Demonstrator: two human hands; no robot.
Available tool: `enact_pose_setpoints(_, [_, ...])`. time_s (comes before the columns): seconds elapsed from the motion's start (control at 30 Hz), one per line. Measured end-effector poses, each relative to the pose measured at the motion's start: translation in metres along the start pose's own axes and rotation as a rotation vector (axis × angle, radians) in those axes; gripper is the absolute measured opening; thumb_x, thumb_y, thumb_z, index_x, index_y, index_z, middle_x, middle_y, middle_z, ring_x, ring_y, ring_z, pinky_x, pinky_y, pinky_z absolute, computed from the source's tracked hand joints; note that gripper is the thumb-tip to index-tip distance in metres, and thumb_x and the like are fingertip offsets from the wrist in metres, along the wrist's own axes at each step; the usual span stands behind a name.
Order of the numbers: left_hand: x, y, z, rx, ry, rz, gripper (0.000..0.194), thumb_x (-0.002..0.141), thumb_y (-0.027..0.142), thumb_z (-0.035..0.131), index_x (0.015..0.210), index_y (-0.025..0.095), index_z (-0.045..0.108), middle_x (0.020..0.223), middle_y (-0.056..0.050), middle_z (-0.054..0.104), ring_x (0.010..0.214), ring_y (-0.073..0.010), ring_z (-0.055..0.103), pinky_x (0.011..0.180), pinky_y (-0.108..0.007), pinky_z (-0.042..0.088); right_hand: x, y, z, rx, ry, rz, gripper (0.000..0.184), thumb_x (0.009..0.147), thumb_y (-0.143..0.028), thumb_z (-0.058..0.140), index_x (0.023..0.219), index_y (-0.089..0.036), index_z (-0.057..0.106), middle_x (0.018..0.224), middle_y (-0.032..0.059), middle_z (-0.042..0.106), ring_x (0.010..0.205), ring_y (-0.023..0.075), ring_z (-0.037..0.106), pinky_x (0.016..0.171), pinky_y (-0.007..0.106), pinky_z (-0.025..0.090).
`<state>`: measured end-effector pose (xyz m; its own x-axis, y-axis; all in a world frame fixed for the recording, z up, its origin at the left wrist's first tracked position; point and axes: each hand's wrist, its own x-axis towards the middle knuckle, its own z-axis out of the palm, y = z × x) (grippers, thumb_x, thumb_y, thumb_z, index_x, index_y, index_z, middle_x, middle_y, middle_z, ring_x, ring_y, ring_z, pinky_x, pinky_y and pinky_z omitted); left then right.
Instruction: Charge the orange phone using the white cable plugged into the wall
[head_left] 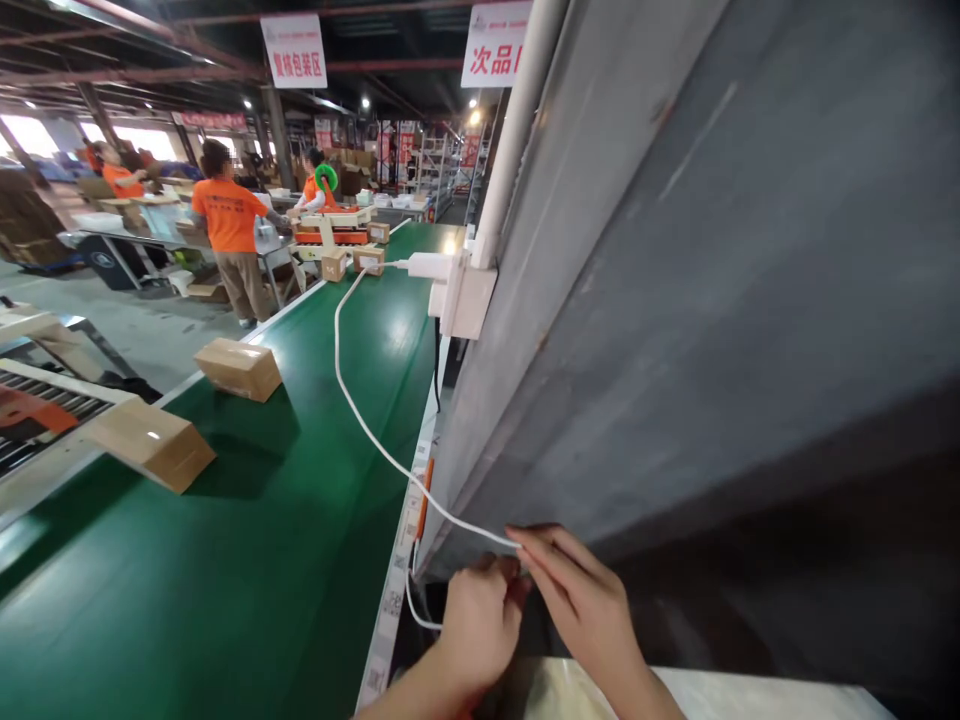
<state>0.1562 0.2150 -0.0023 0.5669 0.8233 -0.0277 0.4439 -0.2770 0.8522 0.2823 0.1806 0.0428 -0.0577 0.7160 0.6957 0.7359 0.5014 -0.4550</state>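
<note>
The right hand [577, 605] reaches in from the lower right with its fingers nearly closed, and its fingertips [519, 540] pinch a thin white cable [375, 430]. The left hand [480, 625] sits just beside it, curled almost shut. Its fingers cover whatever they hold, so I cannot tell whether it has the cable too. A second white strand [420, 612] loops low behind the left hand.

From the hands the cable rises over the edge of a green conveyor belt [225, 600] to a white charger [429, 266], plugged into a white socket [469, 295] on a grey metal panel [675, 300]. A white pipe [517, 120] runs up the panel. QR labels [391, 600] line the belt's edge.

Cardboard boxes [238, 369] sit on the belt. Farther off, a co-worker in an orange shirt [229, 215] stands at a bench [150, 235] beside an orange-and-cream machine [330, 235]. Red-and-white signs [293, 50] hang overhead.
</note>
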Motion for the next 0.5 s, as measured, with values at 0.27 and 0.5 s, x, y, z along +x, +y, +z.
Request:
enact_pose_setpoints(0.27, [-0.015, -0.013, -0.001, 0.154, 0.303, 0.25, 0.031, 0.086, 0.011, 0.042, 0.112, 0.014, 0.058, 0.086, -0.011, 0.069, 0.071, -0.0207, 0.066, 0.063, -0.031, 0.051, 0.017, 0.016, 0.027, 0.076, 0.098, 0.085, 0.018, 0.094, -0.02, 0.053, 0.099, -0.023, 0.07, 0.088, 0.0039, 0.071, 0.081, 0.0154, 0.068, 0.072, 0.023, 0.057])
enact_pose_setpoints(0.5, [-0.039, -0.007, -0.048, 0.178, 0.673, 0.476, 0.013, 0.09, 0.011, 0.048, 0.089, 0.02, 0.058, 0.067, 0.001, 0.059, 0.054, -0.0096, 0.053, 0.054, -0.02, 0.043, 0.025, 0.019, 0.041, 0.106, 0.138, 0.144, 0.015, 0.094, -0.024, 0.053, 0.095, -0.021, 0.068, 0.087, 0.0059, 0.07, 0.079, 0.0167, 0.067, 0.071, 0.027, 0.058])
